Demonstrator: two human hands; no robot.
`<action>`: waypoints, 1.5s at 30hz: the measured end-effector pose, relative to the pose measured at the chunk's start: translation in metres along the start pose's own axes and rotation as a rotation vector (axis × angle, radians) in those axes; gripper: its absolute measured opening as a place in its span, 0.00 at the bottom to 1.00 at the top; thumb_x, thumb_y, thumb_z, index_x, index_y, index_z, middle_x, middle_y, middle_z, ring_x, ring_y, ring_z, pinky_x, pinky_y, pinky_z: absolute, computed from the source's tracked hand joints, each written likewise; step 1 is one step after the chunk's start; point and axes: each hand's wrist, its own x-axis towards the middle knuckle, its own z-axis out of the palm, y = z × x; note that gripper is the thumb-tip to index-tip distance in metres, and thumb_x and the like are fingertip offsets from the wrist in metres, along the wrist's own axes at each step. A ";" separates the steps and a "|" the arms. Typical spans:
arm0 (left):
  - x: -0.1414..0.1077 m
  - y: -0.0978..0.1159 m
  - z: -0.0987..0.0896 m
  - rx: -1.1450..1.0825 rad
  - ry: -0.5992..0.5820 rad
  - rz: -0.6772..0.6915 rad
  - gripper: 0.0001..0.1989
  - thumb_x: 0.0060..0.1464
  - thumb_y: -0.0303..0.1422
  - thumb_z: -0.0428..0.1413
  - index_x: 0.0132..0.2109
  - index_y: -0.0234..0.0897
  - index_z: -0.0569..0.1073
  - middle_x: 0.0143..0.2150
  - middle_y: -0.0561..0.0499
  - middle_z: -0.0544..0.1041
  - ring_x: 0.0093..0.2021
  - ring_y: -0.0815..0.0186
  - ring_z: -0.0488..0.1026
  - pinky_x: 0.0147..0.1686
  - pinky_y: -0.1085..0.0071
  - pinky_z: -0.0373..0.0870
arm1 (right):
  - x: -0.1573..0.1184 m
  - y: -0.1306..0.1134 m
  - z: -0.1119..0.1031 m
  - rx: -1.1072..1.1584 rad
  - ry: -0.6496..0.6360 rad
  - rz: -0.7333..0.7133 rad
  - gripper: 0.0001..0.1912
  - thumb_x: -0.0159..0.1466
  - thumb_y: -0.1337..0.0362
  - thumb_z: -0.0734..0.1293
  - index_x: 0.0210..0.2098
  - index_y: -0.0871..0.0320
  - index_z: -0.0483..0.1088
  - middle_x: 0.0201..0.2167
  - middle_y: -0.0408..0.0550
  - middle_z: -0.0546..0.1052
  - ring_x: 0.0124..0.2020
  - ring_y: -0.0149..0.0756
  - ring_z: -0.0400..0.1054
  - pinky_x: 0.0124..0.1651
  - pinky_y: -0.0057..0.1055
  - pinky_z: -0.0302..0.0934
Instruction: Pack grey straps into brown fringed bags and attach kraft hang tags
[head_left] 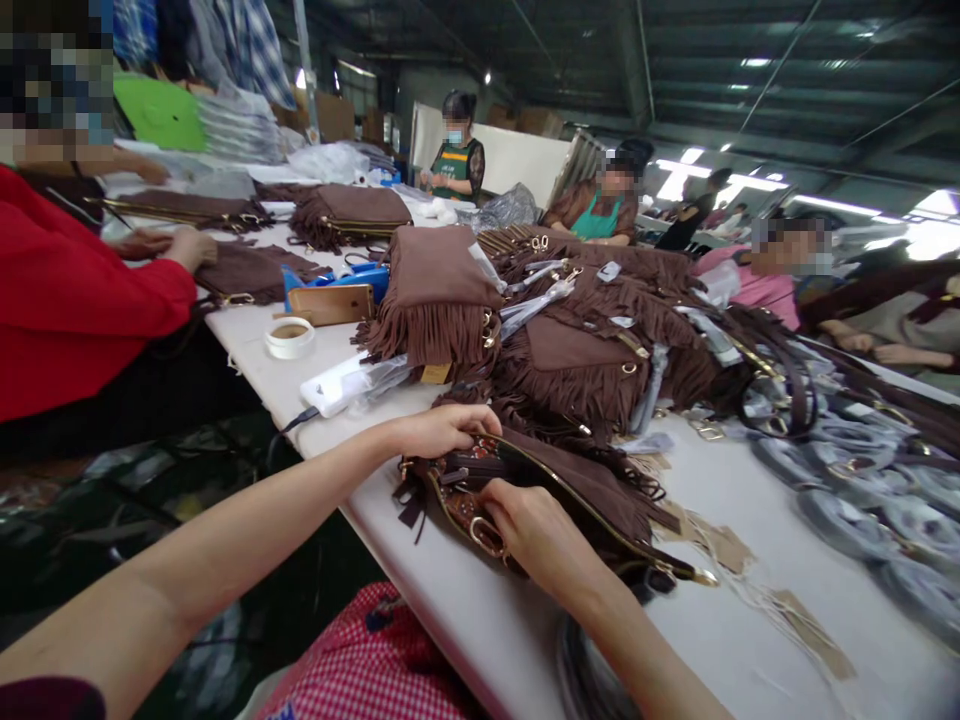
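A brown fringed handbag (600, 475) lies near the table's front edge, its gold zipper open along the top. Inside, a patterned lining and an inner zipper show. My left hand (450, 430) grips the far edge of the opening at its left end, thumb and fingers bent over the rim. My right hand (525, 515) reaches into the mouth of the bag, fingers curled by the near edge beside a gold ring (486, 536). Its fingertips are partly hidden, and I cannot make out what they hold.
Brown fringed bags (442, 270) are piled behind. A tape roll (290, 338), a phone (330, 304) and a white power strip (345, 385) lie to the left. Tags with strings (810, 630) and wrapped straps (847, 520) lie right. Co-workers sit around; one in a red sleeve (90, 290) handles a bag.
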 end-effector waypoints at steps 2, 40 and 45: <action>-0.005 0.006 -0.004 0.003 -0.030 0.064 0.20 0.46 0.17 0.46 0.43 0.37 0.72 0.47 0.52 0.75 0.49 0.67 0.72 0.53 0.68 0.66 | 0.002 0.009 0.005 0.115 0.025 -0.015 0.12 0.67 0.71 0.58 0.36 0.57 0.72 0.33 0.48 0.79 0.35 0.37 0.73 0.37 0.28 0.57; -0.026 0.023 -0.003 0.615 -0.135 0.074 0.11 0.47 0.18 0.54 0.35 0.38 0.75 0.38 0.53 0.71 0.40 0.67 0.69 0.41 0.75 0.65 | -0.004 0.013 0.008 0.164 0.048 -0.017 0.13 0.62 0.68 0.59 0.20 0.57 0.62 0.19 0.40 0.68 0.21 0.29 0.60 0.26 0.28 0.43; -0.026 0.024 -0.005 0.600 -0.145 0.080 0.12 0.47 0.18 0.54 0.35 0.38 0.75 0.38 0.53 0.71 0.40 0.66 0.69 0.42 0.74 0.65 | -0.004 0.013 0.009 0.151 0.044 -0.018 0.14 0.62 0.69 0.59 0.20 0.57 0.63 0.18 0.40 0.68 0.21 0.29 0.60 0.27 0.28 0.44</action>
